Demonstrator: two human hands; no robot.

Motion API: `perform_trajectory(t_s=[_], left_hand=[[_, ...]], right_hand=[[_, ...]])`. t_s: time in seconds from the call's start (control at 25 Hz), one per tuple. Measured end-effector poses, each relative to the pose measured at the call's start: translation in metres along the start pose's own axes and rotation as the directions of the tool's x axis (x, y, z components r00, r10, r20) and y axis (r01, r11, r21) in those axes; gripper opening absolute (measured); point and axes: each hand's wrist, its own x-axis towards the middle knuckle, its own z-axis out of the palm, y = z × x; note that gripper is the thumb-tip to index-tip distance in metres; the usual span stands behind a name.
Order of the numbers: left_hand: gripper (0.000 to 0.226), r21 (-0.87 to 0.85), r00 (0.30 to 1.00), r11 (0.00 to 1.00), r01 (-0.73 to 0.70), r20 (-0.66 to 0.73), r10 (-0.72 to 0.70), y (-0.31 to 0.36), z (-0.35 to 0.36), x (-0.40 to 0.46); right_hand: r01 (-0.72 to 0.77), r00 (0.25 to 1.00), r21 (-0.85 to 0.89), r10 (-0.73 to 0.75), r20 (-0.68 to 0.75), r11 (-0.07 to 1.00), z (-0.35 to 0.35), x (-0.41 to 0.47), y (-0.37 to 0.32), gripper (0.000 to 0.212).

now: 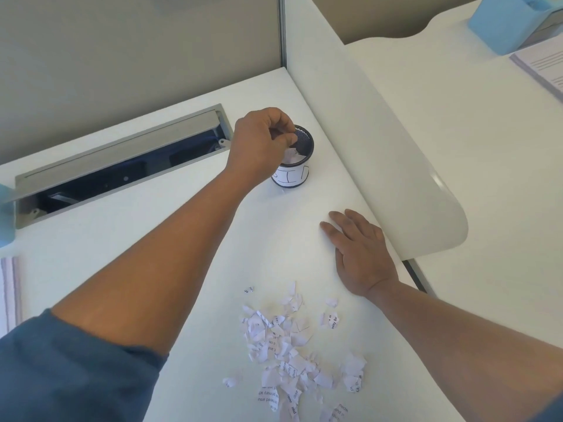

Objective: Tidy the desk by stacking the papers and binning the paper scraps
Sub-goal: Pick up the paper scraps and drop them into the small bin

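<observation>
Left hand (262, 138) is up over the bin (294, 161), the small dark mesh cup with a white paper label, sitting at centre frame on the white surface (189, 208). The fingers are bunched together right above the rim, pinching what looks like a bit of white paper; more white scraps show inside the cup just below them. So this reads as a drop in progress, with the load hanging over the mouth.

Right hand (359, 254) lies flat, fingers straight and relaxed, palm down on the surface at centre right, holding nothing.

Now the relation that matters: the heap of paper scraps (292, 345) sits at lower centre, printed bits scattered loosely, well below the bin in the frame and near the person. The heap runs roughly from upper left to lower right. The right hand is plainly the nearer one, just above and to the right of the pile; the left has the whole stretch back from the bin to cover.

A sheet of papers (545, 68) lies at the upper right edge, on the neighbouring surface beyond the divider, not yet dealt with. Most of the scraps, I'd judge, are still to go.
</observation>
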Motion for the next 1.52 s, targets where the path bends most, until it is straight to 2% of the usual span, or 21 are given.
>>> perform_trajectory(t_s=[0.2,0.28,0.4,0.48,0.56,0.68,0.76,0.88,1.08,1.28,1.52], left_hand=[[0.013,-0.106,0.990,0.992,-0.074,-0.130,0.060,-0.006,-0.003,-0.024],[0.017,-0.078,0.992,0.995,-0.067,-0.112,0.058,-0.015,-0.003,-0.049],[0.019,0.076,0.983,0.994,0.076,0.163,-0.088,-0.040,-0.006,-0.096],[0.033,0.246,0.912,0.957,0.150,0.340,-0.231,-0.056,-0.013,-0.123],[0.049,0.389,0.827,0.907,0.160,0.448,-0.338,-0.068,-0.023,-0.146],[0.070,0.446,0.713,0.887,0.119,0.584,-0.389,-0.078,-0.030,-0.176],[0.076,0.411,0.686,0.908,0.086,0.636,-0.353,-0.082,-0.028,-0.196],[0.072,0.403,0.714,0.915,-0.016,0.645,-0.272,-0.086,-0.020,-0.217],[0.020,0.315,0.767,0.948,0.035,0.600,-0.228,-0.094,-0.013,-0.226],[0.022,0.191,0.788,0.960,0.207,0.548,-0.279,-0.090,-0.019,-0.218],[0.008,-0.054,0.878,0.942,0.332,0.383,-0.287,-0.073,-0.036,-0.181]], right_hand=[[-0.010,1.000,-0.008,0.011,0.020,1.000,0.000,0.000,0.001,0.054],[-0.013,0.999,-0.007,0.013,0.031,1.000,-0.001,0.000,0.000,0.054],[-0.014,0.999,-0.008,0.015,0.041,1.000,-0.002,0.000,0.000,0.055],[-0.019,0.999,-0.006,0.019,0.044,1.000,-0.002,0.001,0.000,0.054],[-0.021,0.999,-0.002,0.022,0.046,1.000,-0.002,0.000,0.000,0.052],[-0.021,0.998,0.000,0.021,0.057,1.000,-0.003,0.000,0.000,0.052],[-0.025,0.997,-0.010,0.026,0.069,1.000,-0.002,0.001,0.000,0.052],[-0.041,0.997,-0.008,0.041,0.071,0.999,-0.002,0.000,-0.001,0.056],[-0.043,0.996,-0.007,0.043,0.083,0.999,-0.004,0.000,-0.002,0.058],[-0.046,0.996,0.004,0.046,0.083,0.999,-0.003,0.000,-0.002,0.053],[-0.047,0.995,0.012,0.046,0.090,0.999,-0.004,0.000,-0.002,0.054]])
